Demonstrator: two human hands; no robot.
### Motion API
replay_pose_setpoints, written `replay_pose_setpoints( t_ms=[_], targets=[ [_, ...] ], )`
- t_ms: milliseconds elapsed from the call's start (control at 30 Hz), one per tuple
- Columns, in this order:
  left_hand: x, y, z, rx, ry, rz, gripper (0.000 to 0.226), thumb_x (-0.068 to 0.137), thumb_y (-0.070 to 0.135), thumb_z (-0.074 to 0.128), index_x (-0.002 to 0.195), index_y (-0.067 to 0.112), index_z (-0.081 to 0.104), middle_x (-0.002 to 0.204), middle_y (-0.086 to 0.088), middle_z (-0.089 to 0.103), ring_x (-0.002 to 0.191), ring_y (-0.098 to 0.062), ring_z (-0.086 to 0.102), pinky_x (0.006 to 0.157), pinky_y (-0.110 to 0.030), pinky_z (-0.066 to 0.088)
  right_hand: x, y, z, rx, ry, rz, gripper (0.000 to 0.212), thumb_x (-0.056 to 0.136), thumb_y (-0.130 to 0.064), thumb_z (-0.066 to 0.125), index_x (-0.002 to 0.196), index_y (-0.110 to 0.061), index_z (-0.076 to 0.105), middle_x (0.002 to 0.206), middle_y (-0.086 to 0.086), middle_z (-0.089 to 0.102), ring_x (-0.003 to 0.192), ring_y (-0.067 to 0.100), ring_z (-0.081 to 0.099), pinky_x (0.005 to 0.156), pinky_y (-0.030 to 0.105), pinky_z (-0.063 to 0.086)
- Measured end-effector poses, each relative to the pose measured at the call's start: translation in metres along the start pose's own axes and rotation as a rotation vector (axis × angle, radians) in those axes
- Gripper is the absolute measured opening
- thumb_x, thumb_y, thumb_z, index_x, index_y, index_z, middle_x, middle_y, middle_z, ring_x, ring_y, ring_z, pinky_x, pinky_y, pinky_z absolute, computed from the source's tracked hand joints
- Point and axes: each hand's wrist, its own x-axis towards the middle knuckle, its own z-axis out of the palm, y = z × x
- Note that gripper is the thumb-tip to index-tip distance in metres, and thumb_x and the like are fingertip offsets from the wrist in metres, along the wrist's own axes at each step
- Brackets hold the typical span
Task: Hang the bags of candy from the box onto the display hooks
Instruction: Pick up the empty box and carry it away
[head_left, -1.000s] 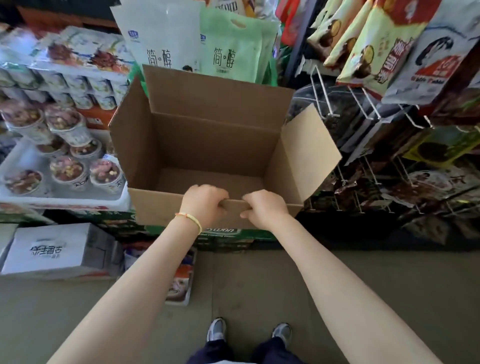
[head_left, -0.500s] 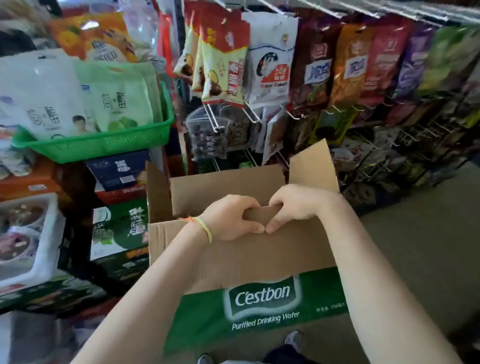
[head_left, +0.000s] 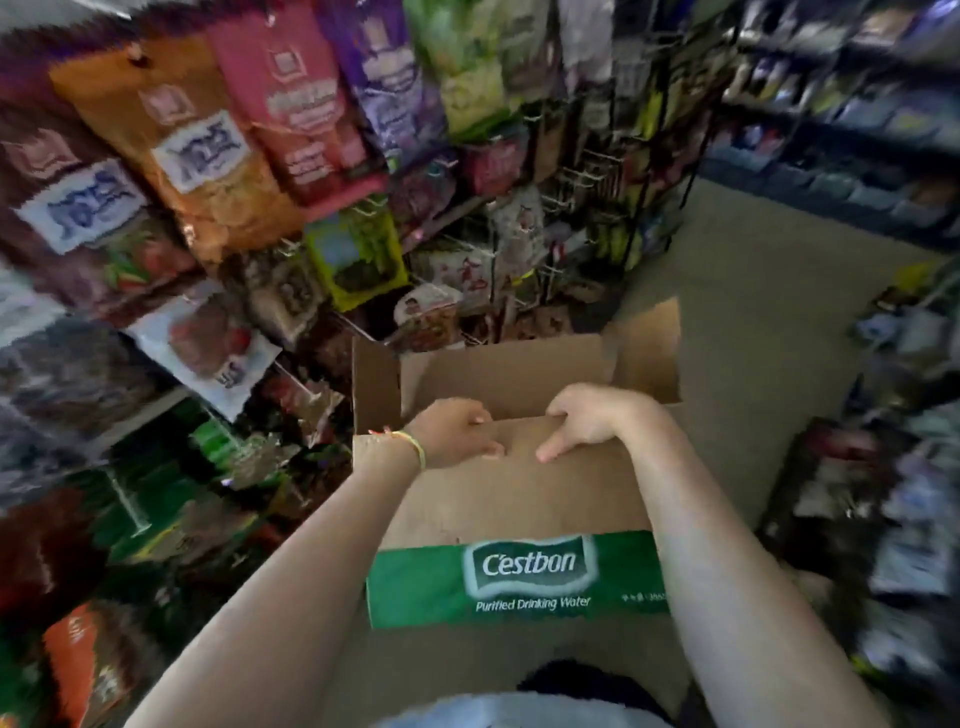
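1. Your fingers curl over the near top edge of the box, with the thumbs pressed against its outer face. Both hands are closed on the cardboard, not spread.
2. Far left: the hanging bags fill the upper hooks in overlapping rows. They hang from the top, so each one swings free and shows its front.
3. Lower on the rack, smaller bags sit on shorter hooks. Some bare wire shows there, so that looks like the place with room, though blur hides the detail.
4. Your left hand, with a band at the wrist, grips the edge left of centre.
5. Your right hand grips the same edge just beside it. With the hands this close on one wall, the box looks carried or dragged by its rim rather than lifted from below.
6. The box stands in front of you, flaps up, its green label facing you. Only bare inner cardboard shows, and I cannot tell whether any candy lies in it: the near wall blocks the bottom.
7. Right: open floor runs past the rack toward more shelves. That leaves you space to set the box down near the hooks.
8. My judgement: you are placing the box, and no bag is in hand yet.
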Motion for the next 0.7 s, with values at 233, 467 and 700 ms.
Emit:
replay_pose_setpoints(
  t_ms=[233, 467, 700],
  targets=[
    [0.176, 0.128, 0.019, 0.128, -0.061, 0.095, 0.036, 0.085, 0.048, 0.074, 0.108, 0.021, 0.071, 0.106, -0.001, 0.068, 0.104, -0.023, 0.061, 0.085, -0.036, 0.047, 0.022, 0.173, -0.065, 0.195, 0.082, 0.138, 0.044, 0.087, -0.036, 0.076, 0.121, -0.011, 0.064, 0.126, 0.006, 0.062, 0.109, 0.024, 0.059, 0.081, 0.032, 0.044],
    [0.35, 0.194, 0.034, 0.265, 0.0, 0.212, 0.034, 0.082, 0.059, 0.07, 0.102, 0.032, 0.07, 0.106, 0.008, 0.071, 0.11, -0.018, 0.059, 0.098, -0.04, 0.032, 0.087, 0.293, -0.13, 0.018, 0.245, 0.324, 0.043, 0.087, -0.043, 0.072, 0.119, -0.016, 0.065, 0.122, 0.005, 0.063, 0.121, 0.027, 0.053, 0.107, 0.046, 0.034],
    [0.516, 0.268, 0.015, 0.527, -0.014, 0.386, 0.029, 0.093, 0.053, 0.059, 0.095, 0.027, 0.072, 0.095, 0.005, 0.07, 0.104, -0.019, 0.054, 0.093, -0.039, 0.035, 0.174, 0.39, -0.232, -0.342, 0.228, 0.405, 0.032, 0.093, -0.03, 0.066, 0.122, -0.016, 0.065, 0.128, 0.006, 0.059, 0.126, 0.027, 0.046, 0.108, 0.045, 0.032]
  ],
)
